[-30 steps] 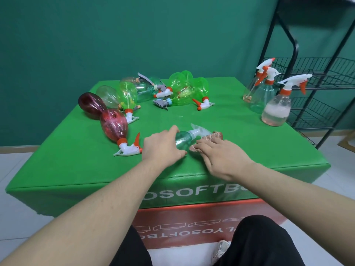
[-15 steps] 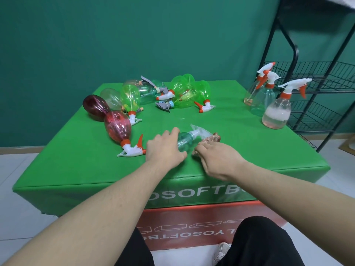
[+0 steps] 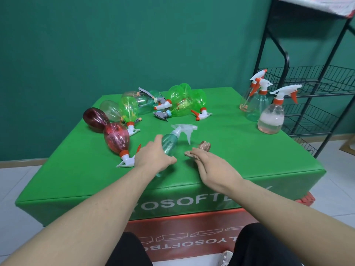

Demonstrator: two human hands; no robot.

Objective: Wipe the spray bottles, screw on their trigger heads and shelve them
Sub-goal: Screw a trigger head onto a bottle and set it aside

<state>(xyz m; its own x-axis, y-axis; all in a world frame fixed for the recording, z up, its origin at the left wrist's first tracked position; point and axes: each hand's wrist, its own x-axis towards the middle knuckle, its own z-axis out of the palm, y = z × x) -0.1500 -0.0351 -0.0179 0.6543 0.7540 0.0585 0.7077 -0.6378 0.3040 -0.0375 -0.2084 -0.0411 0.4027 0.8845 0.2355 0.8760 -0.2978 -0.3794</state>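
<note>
So the teal spray bottle (image 3: 170, 143) is near the front middle of the green desk (image 3: 240, 150), tipped up w/ its clear trigger head (image 3: 184, 129) pointing away from the person. Left hand (image 3: 153, 157) has its grip wrapped around the lower body of it. Right hand (image 3: 209, 166) is just beside, grip curled down on a brownish cloth (image 3: 201, 147) that sits on the desk, not touching the bottle rn

Handling-wise imo: thin see-through plastic, looks empty, so prob very light and a bit squishy if you squeeze hard. Smooth round body = slippery, esp if damp. Best hold is around the belly like now, or by the neck under the trigger head when twisting it tight. Wouldn't lift it by the trigger lever, looks flimsy

Cloth is soft, just bunch it and rub

Wire shelf (image 3: 311, 93) is off to the right, well apart from this bottle
</note>
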